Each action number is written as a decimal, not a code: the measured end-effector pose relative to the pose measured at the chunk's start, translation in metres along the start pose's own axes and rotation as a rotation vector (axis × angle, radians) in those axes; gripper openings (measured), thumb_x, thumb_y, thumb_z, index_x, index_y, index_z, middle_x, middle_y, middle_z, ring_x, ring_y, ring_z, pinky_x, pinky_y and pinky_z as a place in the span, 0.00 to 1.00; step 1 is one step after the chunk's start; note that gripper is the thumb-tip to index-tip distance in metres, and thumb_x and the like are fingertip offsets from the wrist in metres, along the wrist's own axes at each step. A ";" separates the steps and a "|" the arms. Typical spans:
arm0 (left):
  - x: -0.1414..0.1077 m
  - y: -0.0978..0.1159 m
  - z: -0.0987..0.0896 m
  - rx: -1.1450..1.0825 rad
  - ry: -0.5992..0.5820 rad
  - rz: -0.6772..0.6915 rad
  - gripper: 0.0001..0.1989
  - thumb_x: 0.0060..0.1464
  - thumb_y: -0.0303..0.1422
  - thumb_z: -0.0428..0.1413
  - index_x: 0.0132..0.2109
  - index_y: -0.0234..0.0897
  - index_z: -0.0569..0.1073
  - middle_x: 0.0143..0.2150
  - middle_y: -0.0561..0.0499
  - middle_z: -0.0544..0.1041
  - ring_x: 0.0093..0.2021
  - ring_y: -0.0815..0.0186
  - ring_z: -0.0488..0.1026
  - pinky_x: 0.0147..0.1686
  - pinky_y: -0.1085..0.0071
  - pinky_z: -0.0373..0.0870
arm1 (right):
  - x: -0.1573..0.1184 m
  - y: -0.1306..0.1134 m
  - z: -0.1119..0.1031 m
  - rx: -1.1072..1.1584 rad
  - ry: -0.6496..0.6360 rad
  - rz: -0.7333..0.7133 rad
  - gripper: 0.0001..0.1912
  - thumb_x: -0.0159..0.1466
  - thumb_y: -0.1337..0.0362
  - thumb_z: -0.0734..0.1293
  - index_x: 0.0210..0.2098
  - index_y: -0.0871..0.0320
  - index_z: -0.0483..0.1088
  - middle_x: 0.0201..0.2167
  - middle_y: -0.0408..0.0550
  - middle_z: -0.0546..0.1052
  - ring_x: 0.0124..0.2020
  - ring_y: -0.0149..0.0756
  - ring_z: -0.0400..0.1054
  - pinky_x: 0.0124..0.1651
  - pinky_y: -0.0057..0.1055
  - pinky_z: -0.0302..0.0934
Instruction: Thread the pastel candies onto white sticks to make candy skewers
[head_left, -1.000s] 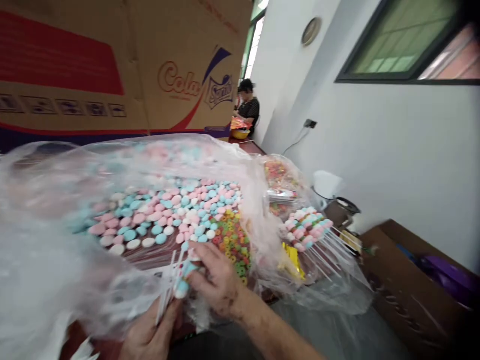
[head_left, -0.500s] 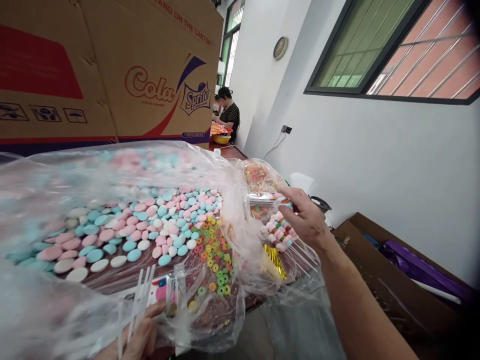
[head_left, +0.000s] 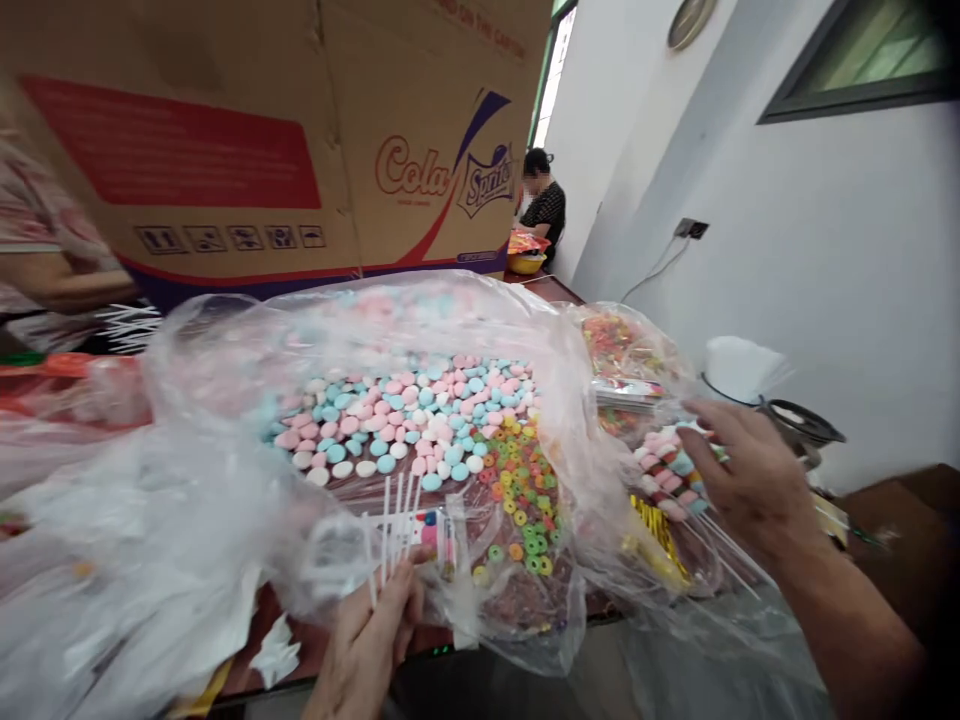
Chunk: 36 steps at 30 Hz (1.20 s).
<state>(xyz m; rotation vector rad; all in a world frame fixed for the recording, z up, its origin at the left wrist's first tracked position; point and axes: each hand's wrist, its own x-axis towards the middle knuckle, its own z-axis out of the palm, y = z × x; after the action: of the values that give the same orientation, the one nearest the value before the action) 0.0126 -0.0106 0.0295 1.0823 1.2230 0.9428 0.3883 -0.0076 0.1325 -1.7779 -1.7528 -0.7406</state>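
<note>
My left hand (head_left: 371,625) is closed around several thin white sticks (head_left: 397,515), which point upward. Just beyond it, pink, blue and white candies (head_left: 390,420) lie in a clear plastic bag, with small coloured ring candies (head_left: 525,490) to their right. My right hand (head_left: 754,480) has its thumb and fingers apart, with nothing seen between them. It hovers beside candy skewers (head_left: 671,475) piled at the right, their bare sticks pointing toward me. Gold twist ties (head_left: 660,535) lie by the skewers.
A large cardboard carton (head_left: 360,130) stands behind the candies. Another person (head_left: 544,205) sits at the far end, and a person's arm (head_left: 67,285) shows at left. Crumpled white plastic (head_left: 150,560) covers the left side. A fan-like black object (head_left: 802,420) is at right.
The view has swung left, so things appear further right. My right hand has drawn slightly back from the candy skewers, its fingers apart. My left hand keeps hold of the sticks.
</note>
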 end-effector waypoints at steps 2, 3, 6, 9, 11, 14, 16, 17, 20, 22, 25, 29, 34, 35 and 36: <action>-0.001 0.000 0.001 0.017 -0.034 0.001 0.32 0.53 0.59 0.51 0.41 0.32 0.77 0.20 0.57 0.64 0.18 0.72 0.57 0.17 0.76 0.54 | 0.011 -0.044 -0.015 0.155 0.101 0.016 0.13 0.67 0.62 0.59 0.48 0.56 0.70 0.46 0.55 0.75 0.49 0.45 0.69 0.53 0.41 0.60; -0.001 0.000 0.001 0.027 -0.058 0.005 0.31 0.54 0.59 0.50 0.41 0.32 0.76 0.21 0.57 0.64 0.19 0.72 0.58 0.18 0.76 0.54 | 0.013 -0.070 -0.020 0.261 0.117 0.015 0.10 0.67 0.63 0.60 0.44 0.54 0.71 0.42 0.52 0.76 0.46 0.42 0.70 0.51 0.38 0.62; -0.003 -0.002 -0.001 0.056 -0.114 0.048 0.29 0.57 0.57 0.48 0.34 0.33 0.74 0.20 0.58 0.61 0.19 0.72 0.55 0.18 0.75 0.51 | 0.008 -0.147 -0.016 0.709 -0.296 0.005 0.08 0.66 0.63 0.60 0.38 0.54 0.71 0.34 0.45 0.76 0.35 0.34 0.70 0.39 0.29 0.63; -0.004 -0.003 -0.005 0.112 -0.159 0.108 0.26 0.61 0.53 0.46 0.27 0.36 0.68 0.20 0.58 0.60 0.20 0.72 0.55 0.19 0.74 0.49 | -0.008 -0.203 0.009 1.027 -0.690 0.199 0.08 0.64 0.63 0.61 0.39 0.56 0.70 0.26 0.41 0.72 0.26 0.30 0.65 0.29 0.25 0.59; -0.004 -0.004 -0.006 0.140 -0.180 0.140 0.26 0.62 0.51 0.46 0.24 0.37 0.65 0.19 0.58 0.59 0.20 0.71 0.55 0.19 0.73 0.48 | -0.017 -0.224 0.025 1.154 -0.758 0.241 0.07 0.63 0.64 0.61 0.34 0.58 0.70 0.26 0.41 0.71 0.28 0.30 0.64 0.31 0.25 0.58; -0.002 -0.006 -0.006 0.098 -0.154 0.149 0.26 0.61 0.51 0.47 0.23 0.37 0.64 0.18 0.57 0.60 0.19 0.72 0.55 0.18 0.74 0.47 | -0.023 -0.238 0.039 1.239 -0.716 0.274 0.09 0.61 0.65 0.61 0.26 0.58 0.67 0.24 0.39 0.67 0.29 0.29 0.61 0.34 0.25 0.56; -0.001 -0.007 -0.004 0.013 -0.106 0.117 0.24 0.58 0.52 0.50 0.25 0.36 0.68 0.19 0.57 0.62 0.18 0.73 0.54 0.16 0.74 0.46 | -0.022 -0.238 0.040 1.245 -0.693 0.308 0.09 0.61 0.65 0.61 0.24 0.58 0.64 0.22 0.38 0.63 0.26 0.28 0.58 0.31 0.24 0.54; 0.000 -0.007 -0.002 -0.035 -0.083 0.092 0.23 0.56 0.52 0.53 0.27 0.35 0.70 0.19 0.58 0.63 0.17 0.74 0.53 0.15 0.75 0.45 | -0.020 -0.236 0.040 1.242 -0.704 0.307 0.10 0.61 0.65 0.61 0.23 0.57 0.63 0.21 0.37 0.63 0.26 0.28 0.57 0.30 0.24 0.53; 0.001 -0.005 0.001 -0.161 -0.008 0.012 0.23 0.49 0.51 0.59 0.37 0.33 0.75 0.17 0.59 0.64 0.14 0.76 0.52 0.13 0.77 0.46 | -0.008 -0.220 0.045 1.155 -0.757 0.231 0.09 0.63 0.64 0.60 0.27 0.57 0.67 0.22 0.38 0.66 0.26 0.29 0.60 0.30 0.24 0.55; 0.002 -0.003 0.003 -0.209 0.039 -0.020 0.25 0.47 0.51 0.60 0.42 0.32 0.76 0.15 0.61 0.64 0.12 0.76 0.52 0.12 0.78 0.46 | 0.004 -0.204 0.056 0.967 -0.654 0.157 0.09 0.65 0.64 0.59 0.35 0.56 0.70 0.28 0.42 0.72 0.31 0.33 0.65 0.34 0.27 0.59; 0.002 0.000 0.004 -0.222 0.065 -0.032 0.26 0.46 0.50 0.62 0.44 0.32 0.77 0.15 0.60 0.66 0.11 0.76 0.54 0.11 0.79 0.47 | 0.017 -0.183 0.081 0.550 -0.508 -0.029 0.11 0.65 0.70 0.58 0.41 0.57 0.71 0.39 0.51 0.76 0.41 0.39 0.67 0.45 0.34 0.61; 0.001 -0.001 0.005 -0.209 0.069 -0.038 0.26 0.45 0.49 0.63 0.43 0.31 0.78 0.15 0.59 0.67 0.12 0.76 0.55 0.11 0.79 0.49 | 0.017 -0.176 0.104 0.177 -0.636 -0.301 0.11 0.61 0.76 0.60 0.37 0.59 0.72 0.39 0.56 0.76 0.44 0.45 0.66 0.47 0.37 0.60; 0.001 -0.001 0.004 -0.180 0.051 -0.046 0.25 0.45 0.48 0.63 0.43 0.31 0.79 0.16 0.58 0.68 0.12 0.76 0.55 0.11 0.79 0.48 | 0.006 -0.176 0.102 0.237 -0.699 -0.333 0.07 0.60 0.73 0.62 0.32 0.58 0.71 0.35 0.51 0.73 0.40 0.41 0.66 0.43 0.33 0.59; 0.001 -0.001 0.003 -0.175 0.049 -0.046 0.25 0.45 0.48 0.63 0.42 0.31 0.79 0.15 0.58 0.68 0.12 0.76 0.55 0.11 0.79 0.48 | 0.005 -0.175 0.101 0.291 -0.692 -0.303 0.07 0.61 0.72 0.62 0.31 0.58 0.71 0.34 0.49 0.72 0.39 0.39 0.66 0.42 0.32 0.59; 0.001 0.000 0.003 -0.172 0.050 -0.046 0.24 0.45 0.48 0.63 0.42 0.31 0.79 0.15 0.58 0.67 0.12 0.76 0.55 0.11 0.79 0.48 | 0.005 -0.174 0.100 0.343 -0.669 -0.258 0.07 0.62 0.71 0.61 0.32 0.58 0.70 0.35 0.49 0.72 0.38 0.38 0.66 0.42 0.31 0.59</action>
<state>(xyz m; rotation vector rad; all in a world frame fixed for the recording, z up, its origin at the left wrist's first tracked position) 0.0162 -0.0099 0.0291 0.8962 1.1795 1.0248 0.2163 0.0695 0.0640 -1.6771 -2.3918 0.1075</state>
